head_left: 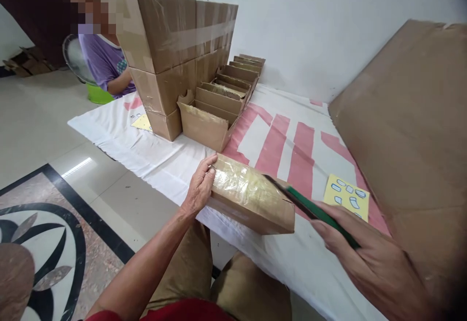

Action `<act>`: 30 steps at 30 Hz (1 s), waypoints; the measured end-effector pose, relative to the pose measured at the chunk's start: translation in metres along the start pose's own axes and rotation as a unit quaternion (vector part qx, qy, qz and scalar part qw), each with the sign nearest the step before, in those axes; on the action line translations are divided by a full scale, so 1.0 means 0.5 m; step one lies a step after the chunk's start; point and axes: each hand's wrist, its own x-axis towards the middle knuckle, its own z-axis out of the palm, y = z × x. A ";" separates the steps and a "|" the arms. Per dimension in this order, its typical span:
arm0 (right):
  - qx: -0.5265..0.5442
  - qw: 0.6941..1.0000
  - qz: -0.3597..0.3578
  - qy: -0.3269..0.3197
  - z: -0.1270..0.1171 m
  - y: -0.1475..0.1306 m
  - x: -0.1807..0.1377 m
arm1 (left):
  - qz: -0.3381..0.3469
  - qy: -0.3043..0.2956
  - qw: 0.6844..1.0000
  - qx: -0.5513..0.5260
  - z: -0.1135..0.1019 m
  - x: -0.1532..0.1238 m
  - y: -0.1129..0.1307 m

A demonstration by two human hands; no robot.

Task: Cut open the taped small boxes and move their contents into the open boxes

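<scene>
A closed cardboard box point(251, 209) with shiny clear tape over its top lies near the front edge of the cloth-covered table. My left hand point(200, 187) grips its left end, the thumb on top and the fingers at the far corner. In my right hand point(365, 248) is a knife point(315, 209) with a green handle and a dark, narrow blade, the fingers closed round the handle. The blade's tip is over the right part of the box top; whether it touches the tape I cannot tell. A short dark slit shows near the box's right end.
Several open cardboard boxes point(204, 124) run in a row beyond my box, beside a tall stack of taped boxes point(168, 34). A big cardboard sheet point(404, 116) leans at right, near a yellow patterned card point(341, 197). Another person point(105, 61) sits behind the stack.
</scene>
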 end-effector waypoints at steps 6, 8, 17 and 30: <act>-0.023 0.978 -0.100 -0.182 0.071 -0.108 0.144 | -0.004 0.031 0.999 -0.009 0.012 -0.006 0.001; -0.035 0.972 -0.106 -0.205 0.083 -0.103 0.157 | 0.000 0.035 0.999 -0.012 0.013 -0.006 0.000; -0.188 0.932 -0.134 -0.281 0.081 -0.122 0.193 | -0.007 0.041 0.999 -0.004 0.013 -0.003 -0.004; -0.300 0.878 -0.078 -0.365 0.044 -0.150 0.208 | -0.042 0.081 0.995 0.029 0.018 -0.007 0.007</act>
